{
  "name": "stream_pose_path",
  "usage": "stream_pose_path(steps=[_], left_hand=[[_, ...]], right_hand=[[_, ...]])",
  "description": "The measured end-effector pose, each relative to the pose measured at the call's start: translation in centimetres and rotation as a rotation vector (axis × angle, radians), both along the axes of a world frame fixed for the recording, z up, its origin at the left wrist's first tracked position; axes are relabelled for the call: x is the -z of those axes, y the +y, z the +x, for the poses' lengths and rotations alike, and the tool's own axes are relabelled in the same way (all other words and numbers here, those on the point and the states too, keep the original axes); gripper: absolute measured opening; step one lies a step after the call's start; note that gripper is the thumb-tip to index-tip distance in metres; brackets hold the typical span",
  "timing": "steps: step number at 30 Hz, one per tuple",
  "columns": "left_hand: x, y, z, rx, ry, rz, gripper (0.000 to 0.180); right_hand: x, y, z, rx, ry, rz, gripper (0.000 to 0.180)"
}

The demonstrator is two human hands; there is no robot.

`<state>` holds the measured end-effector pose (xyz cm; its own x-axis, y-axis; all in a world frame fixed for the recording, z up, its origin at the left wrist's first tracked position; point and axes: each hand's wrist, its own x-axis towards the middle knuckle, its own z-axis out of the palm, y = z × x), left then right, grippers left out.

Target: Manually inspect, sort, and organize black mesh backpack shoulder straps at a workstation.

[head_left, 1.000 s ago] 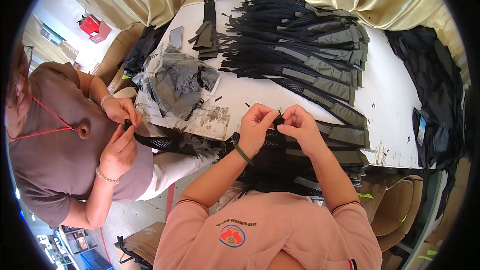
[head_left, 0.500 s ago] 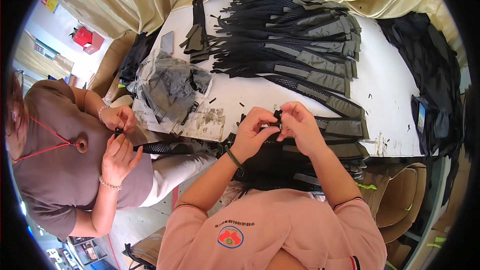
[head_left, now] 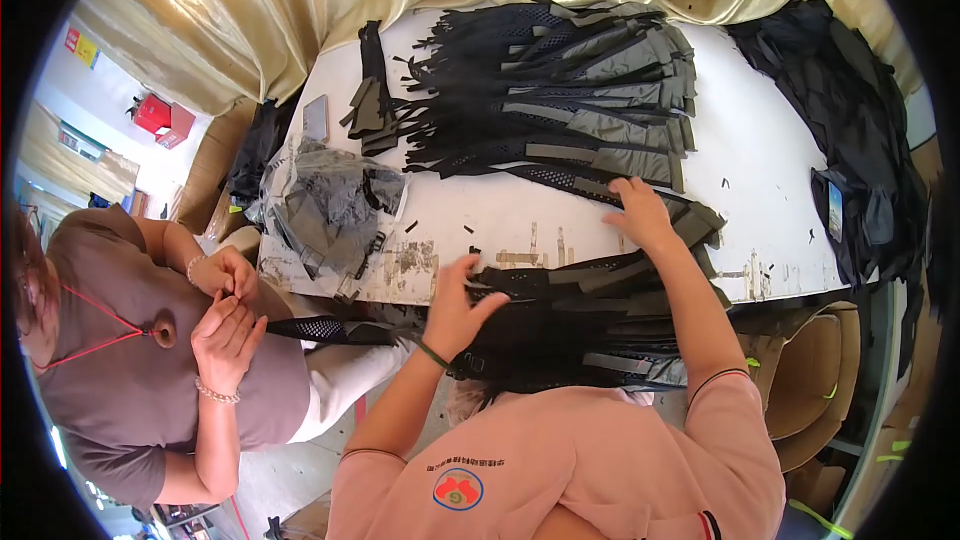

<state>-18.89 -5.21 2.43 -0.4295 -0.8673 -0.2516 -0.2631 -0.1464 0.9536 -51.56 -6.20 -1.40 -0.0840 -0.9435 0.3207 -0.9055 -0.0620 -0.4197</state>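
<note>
Hands apart now, no longer pinched together over one small piece as half a second earlier. Left hand lowered to the near table edge, fingers spread fairly wide, resting on the black mesh strap pieces heaped between table edge and lap; gripping nothing that can be made out. Right hand stretched forward and to the right, palm down, fingers loosely splayed, laid flat on a grey-and-black strap at the near end of the big fanned stack of straps; not closed around it. Stack spread across the far half of the white table, well beyond the left hand. Small black offcuts scattered on the bare tabletop between the hands.

To the left, a clear plastic bag of grey parts near the table's left edge. Beside it, a co-worker in a brown top, both hands close together at a black mesh strip, much as before. Dark fabric pile along the right end of the table. Gold curtain behind.
</note>
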Motion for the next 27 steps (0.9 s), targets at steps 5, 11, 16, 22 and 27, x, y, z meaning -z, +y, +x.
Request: stream_pose_path(steps=[5,11,16,22,27], left_hand=[[1.1,-1.1,-1.5,0.103,0.112,-0.029,0.041],[3.0,-4.7,-7.6,-0.169,0.758,0.761,0.025],[5.1,-7.6,-5.5,-0.343,0.833,0.555,0.02],[2.6,-6.9,-2.8,-0.328,0.665,0.237,0.011],[0.7,-4.6,-3.4,-0.299,0.677,0.158,0.011]], right_hand=[[3.3,-0.2,-1.5,-0.057,0.338,0.131,0.018],[-2.2,2.1,0.0,-0.145,0.058,-0.016,0.01],[-3.5,5.5,-0.9,-0.269,0.145,0.128,0.006],[-3.4,6.4,-0.5,-0.171,0.27,0.514,0.015],[-4.0,0.0,10.3,-0.428,-0.478,-0.11,0.04]])
